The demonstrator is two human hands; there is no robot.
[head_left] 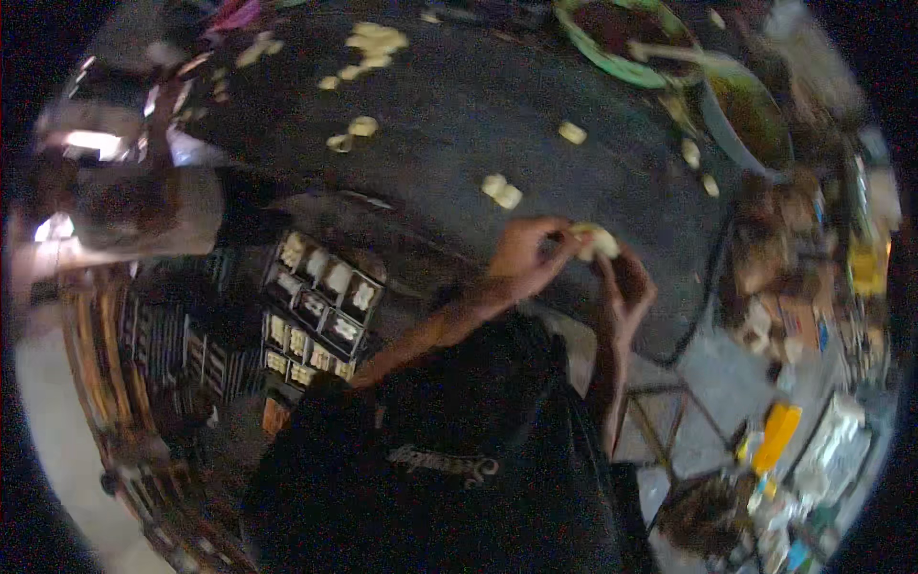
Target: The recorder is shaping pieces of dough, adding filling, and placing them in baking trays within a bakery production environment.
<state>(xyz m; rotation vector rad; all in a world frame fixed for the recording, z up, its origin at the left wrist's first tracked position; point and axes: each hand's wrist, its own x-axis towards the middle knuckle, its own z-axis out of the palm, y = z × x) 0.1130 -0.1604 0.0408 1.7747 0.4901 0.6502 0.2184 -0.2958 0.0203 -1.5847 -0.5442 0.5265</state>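
Observation:
Over the near part of a dark table [440, 124], both of my hands are closed on a pale yellow piece of dough [600, 241]. My left hand [524, 251] pinches its left side with thumb and fingertips. From below and to the right, the fingers of my right hand [631, 279] grip it. Just beyond my left hand lie a couple of dough pieces [501, 191] side by side. Another single dough piece [572, 132] rests farther back. Motion blur hides the exact shape of the held piece.
A green-rimmed basin [660, 77] with dark red contents stands at the far right, beside a grey bowl [746, 124]. More dough [375, 43] is heaped at the back. Black trays [320, 306] of pale pieces are to my left. A yellow object [776, 435] lies at lower right.

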